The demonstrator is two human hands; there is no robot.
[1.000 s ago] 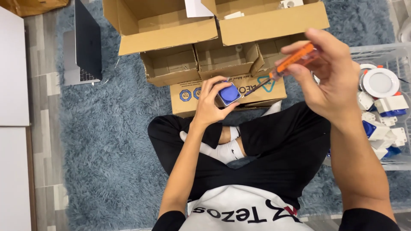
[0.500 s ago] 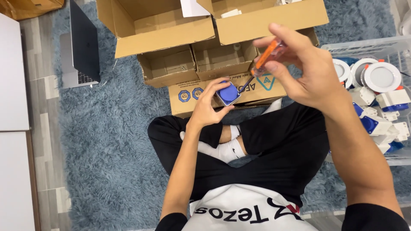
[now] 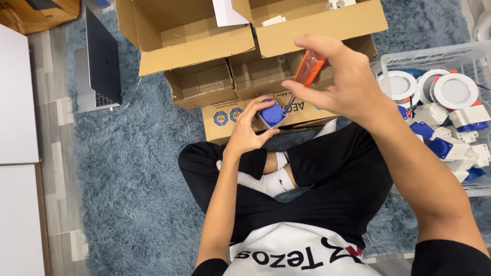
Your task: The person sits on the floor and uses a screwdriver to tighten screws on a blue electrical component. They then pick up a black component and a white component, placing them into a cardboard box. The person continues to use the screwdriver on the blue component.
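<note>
Blue shag rug [image 3: 128,168] covers the floor where the person sits cross-legged, so everything lies within arm's reach. Open cardboard boxes [image 3: 204,46] stand ahead of the knees, flaps folded out to leave their insides reachable. At the right a clear plastic crate [image 3: 434,56] keeps round white downlights [image 3: 452,92] and white-and-blue driver units together. A laptop [image 3: 102,61] stands open at the rug's left edge, well apart from the work. The right hand [image 3: 342,82] is clamped on an orange-handled screwdriver [image 3: 309,66], held steeply so its tip comes down to the small blue-and-white box [image 3: 272,113]. The left hand [image 3: 250,130] is closed around that box, holding it above the lap, blue face up, which steadies it against the tool.
</note>
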